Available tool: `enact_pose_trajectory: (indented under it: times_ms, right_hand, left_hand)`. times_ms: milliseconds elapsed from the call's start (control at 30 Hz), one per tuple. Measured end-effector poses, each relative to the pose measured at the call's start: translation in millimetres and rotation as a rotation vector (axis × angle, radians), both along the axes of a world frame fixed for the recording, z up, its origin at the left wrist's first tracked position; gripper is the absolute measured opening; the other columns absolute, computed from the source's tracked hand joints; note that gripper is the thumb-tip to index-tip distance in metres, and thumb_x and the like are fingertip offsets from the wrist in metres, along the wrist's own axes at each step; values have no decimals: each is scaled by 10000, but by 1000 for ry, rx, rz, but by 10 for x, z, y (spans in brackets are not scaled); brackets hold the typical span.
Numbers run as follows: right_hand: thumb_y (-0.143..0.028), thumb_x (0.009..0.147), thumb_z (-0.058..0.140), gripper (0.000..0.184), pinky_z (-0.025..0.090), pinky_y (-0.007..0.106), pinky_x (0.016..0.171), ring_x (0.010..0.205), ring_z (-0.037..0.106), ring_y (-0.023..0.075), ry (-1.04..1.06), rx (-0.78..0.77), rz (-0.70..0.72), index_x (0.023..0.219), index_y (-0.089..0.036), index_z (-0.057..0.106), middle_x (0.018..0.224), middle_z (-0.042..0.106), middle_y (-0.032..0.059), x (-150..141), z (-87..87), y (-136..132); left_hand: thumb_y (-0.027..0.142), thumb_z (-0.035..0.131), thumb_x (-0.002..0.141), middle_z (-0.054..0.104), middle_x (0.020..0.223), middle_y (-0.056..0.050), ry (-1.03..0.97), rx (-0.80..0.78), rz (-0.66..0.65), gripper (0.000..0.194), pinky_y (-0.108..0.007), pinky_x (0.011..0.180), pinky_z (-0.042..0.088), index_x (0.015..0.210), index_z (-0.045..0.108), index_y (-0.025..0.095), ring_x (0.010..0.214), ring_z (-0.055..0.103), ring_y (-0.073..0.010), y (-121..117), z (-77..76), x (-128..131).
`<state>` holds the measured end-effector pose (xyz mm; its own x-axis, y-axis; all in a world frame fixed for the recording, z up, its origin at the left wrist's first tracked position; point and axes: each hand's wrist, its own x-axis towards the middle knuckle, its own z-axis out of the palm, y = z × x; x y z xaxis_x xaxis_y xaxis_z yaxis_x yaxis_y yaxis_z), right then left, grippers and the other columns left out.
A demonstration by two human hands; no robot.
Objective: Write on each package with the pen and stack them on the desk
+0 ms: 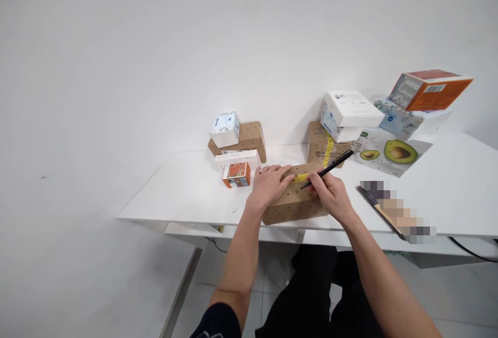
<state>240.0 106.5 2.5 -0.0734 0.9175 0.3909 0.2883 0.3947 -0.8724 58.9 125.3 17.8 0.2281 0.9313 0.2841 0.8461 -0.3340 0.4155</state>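
Note:
My left hand point(270, 185) lies flat on the left part of a brown cardboard box point(293, 211) dotted with small dark marks. A strip of yellow tape point(300, 178) runs across the top of this box. In my right hand point(329, 193) a black pen point(335, 164) is pinched, its tip pointing down and left at the box top near the tape. Whether the tip touches the cardboard I cannot tell. Left of the box stand a small orange and white box point(236, 174) and a flat white box point(249, 159).
Behind, a blue-white box point(225, 129) rests on a brown box point(252, 138). Right of them, a white box point(352, 107) tops another stack. An orange box point(439, 94) sits above a floral pack point(404, 120), near an avocado-print sheet point(397, 151). A blurred flat object point(389, 211) lies at the right.

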Motion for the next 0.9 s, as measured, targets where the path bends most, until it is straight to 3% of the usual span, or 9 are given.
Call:
enact_pose_trajectory:
  times_ms: [400,900]
  right_hand:
    - [-384,900,441,413,429,243,542,604,581,141,-187,83,128,549,-189,538,696,648,30,10,83,-41]
    - [-356,901,445,382,423,257,575,623,577,145,-230,84,172,576,-185,550,707,651,33,-6,117,-49]
  left_hand:
    - [474,414,894,637,1179,-73,93,-10,10,397,-458,991,279,1212,584,310,1112,534,-295,-13,29,21]
    - [477,405,899,632,1181,-77,118,-38,13,399,-478,980,286,1218,575,308,1123,528,-307,-3,44,12]
